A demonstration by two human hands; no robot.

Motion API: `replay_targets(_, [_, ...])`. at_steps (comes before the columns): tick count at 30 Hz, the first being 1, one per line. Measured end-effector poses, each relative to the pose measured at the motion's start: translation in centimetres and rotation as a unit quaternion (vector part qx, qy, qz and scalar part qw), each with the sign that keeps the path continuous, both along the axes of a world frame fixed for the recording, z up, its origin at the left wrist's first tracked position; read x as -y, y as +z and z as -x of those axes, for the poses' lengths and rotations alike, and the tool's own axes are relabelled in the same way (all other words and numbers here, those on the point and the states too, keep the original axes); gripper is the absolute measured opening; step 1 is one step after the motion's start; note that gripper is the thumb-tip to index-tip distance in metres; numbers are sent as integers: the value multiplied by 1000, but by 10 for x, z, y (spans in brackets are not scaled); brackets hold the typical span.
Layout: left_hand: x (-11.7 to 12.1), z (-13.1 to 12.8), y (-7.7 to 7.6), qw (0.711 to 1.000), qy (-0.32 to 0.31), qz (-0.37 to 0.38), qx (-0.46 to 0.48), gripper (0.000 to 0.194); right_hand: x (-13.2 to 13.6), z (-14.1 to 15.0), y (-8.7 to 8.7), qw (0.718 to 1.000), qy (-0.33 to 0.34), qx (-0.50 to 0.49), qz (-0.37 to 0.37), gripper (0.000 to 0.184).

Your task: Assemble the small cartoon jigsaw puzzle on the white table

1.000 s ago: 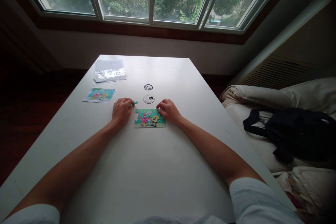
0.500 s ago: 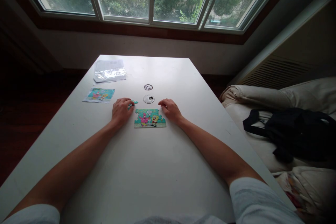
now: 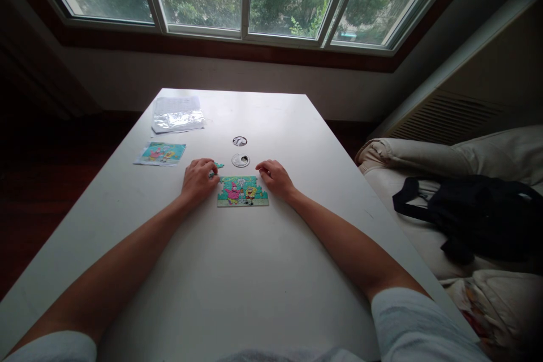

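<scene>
A cartoon jigsaw puzzle point(image 3: 242, 192), mostly assembled with gaps along its upper left and upper right edges, lies flat on the white table point(image 3: 237, 271). My left hand point(image 3: 200, 179) is at its upper left corner, thumb and forefinger closed around a small teal puzzle piece that the fingers largely hide. Just beyond those fingertips lie loose teal pieces point(image 3: 219, 166), partly covered by the hand. At the upper right corner my right hand point(image 3: 275, 177) rests on the table, fingers loosely bent and apart, with nothing visible in them.
A printed picture point(image 3: 163, 154) of the same cartoon scene lies to the left. Behind it are papers in a clear plastic sleeve point(image 3: 178, 115). Two round inserts point(image 3: 240, 160) are set in the tabletop beyond the puzzle. On the right, a dark bag point(image 3: 483, 215) lies on a pale sofa point(image 3: 403, 153).
My left hand has shifted slightly right, and its fingertips are now closer to the puzzle's upper left corner. My right hand has stayed in place.
</scene>
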State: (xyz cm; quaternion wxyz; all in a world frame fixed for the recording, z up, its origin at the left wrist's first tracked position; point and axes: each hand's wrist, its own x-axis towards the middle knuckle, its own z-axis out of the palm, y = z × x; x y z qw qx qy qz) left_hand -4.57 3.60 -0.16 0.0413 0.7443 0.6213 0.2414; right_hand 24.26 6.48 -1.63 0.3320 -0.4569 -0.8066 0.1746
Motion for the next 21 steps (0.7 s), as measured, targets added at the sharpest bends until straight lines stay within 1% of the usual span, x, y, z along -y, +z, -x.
replay_targets(6, [0,-1,-1,1000,-5,11,-3,0,0,0,1,1000,4,-1,-1,20])
replay_targets(11, [-1,0,-2,1000,11,6,-5,9,0,0,1,1000,3,-1,-2,20])
replay_targets(15, [-4,5,-4,1000,22,3,0,13,0,0,0,1000,4,2,-2,20])
replay_targets(21, [-10,15,-7,1000,-3,29,7,20,1,0,1,1000,4,6,3,18])
